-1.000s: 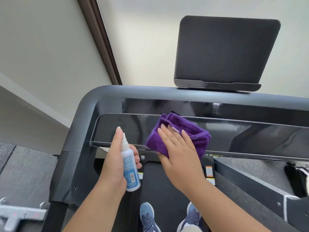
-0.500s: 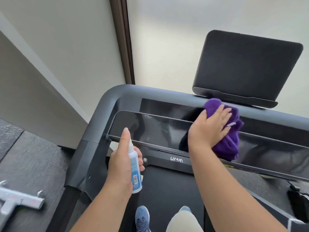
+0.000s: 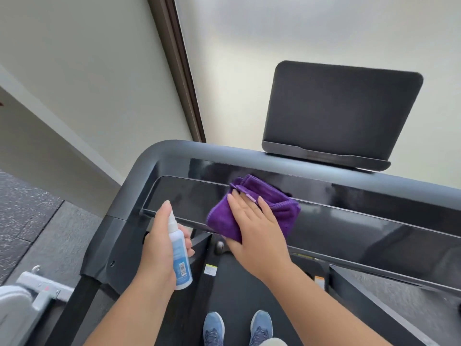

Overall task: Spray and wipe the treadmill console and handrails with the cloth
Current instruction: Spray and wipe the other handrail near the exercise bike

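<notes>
The right hand (image 3: 257,233) lies flat, fingers spread, pressing a folded purple microfibre cloth (image 3: 252,211) onto the glossy black treadmill console (image 3: 349,228). Just beside it to its left, the left hand (image 3: 159,248) is wrapped around a small white spray bottle (image 3: 178,258), held upright, index finger over the nozzle.

Two hands (image 3: 159,248), one spray bottle (image 3: 180,260), one purple cloth (image 3: 279,206), two shoes (image 3: 213,329).

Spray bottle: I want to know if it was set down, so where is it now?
In the head view the spray bottle is upright in the left hand, left of the purple cloth, near the glossy console's left end.
</notes>
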Demonstrator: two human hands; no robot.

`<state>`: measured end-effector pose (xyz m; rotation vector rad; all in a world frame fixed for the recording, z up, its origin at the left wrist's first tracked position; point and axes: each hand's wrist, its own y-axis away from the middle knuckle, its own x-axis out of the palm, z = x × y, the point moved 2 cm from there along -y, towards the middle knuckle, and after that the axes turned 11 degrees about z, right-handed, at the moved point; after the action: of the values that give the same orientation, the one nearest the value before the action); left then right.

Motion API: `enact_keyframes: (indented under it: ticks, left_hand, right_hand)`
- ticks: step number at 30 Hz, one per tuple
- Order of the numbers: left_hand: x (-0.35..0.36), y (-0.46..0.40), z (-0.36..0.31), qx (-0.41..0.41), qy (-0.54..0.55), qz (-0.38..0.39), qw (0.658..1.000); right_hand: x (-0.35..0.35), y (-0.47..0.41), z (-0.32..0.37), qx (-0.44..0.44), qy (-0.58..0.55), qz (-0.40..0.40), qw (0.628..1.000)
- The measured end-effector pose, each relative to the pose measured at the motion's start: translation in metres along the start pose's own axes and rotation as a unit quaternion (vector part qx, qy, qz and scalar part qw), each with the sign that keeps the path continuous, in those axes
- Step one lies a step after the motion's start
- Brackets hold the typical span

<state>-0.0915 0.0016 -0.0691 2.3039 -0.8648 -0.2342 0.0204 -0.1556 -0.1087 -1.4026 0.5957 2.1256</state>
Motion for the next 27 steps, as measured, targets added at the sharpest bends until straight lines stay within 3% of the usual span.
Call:
enact_keyframes:
  ticks: [5,16,27]
  left_hand:
    - [0.017,0.017,-0.015,0.057,-0.028,-0.052,0.997]
    - [0.017,0.059,-0.025,0.065,0.042,-0.177,0.981]
    - [0.034,0.074,-0.008,0.11,0.009,-0.195,0.975]
  right_hand:
    - [-0.016,0.051,-0.063,0.083,0.05,-0.043,0.994]
    - [-0.016,0.055,-0.069,0.061,0.088,-0.024,0.994]
    - [-0.017,0.057,-0.069,0.056,0.083,-0.054,0.994]
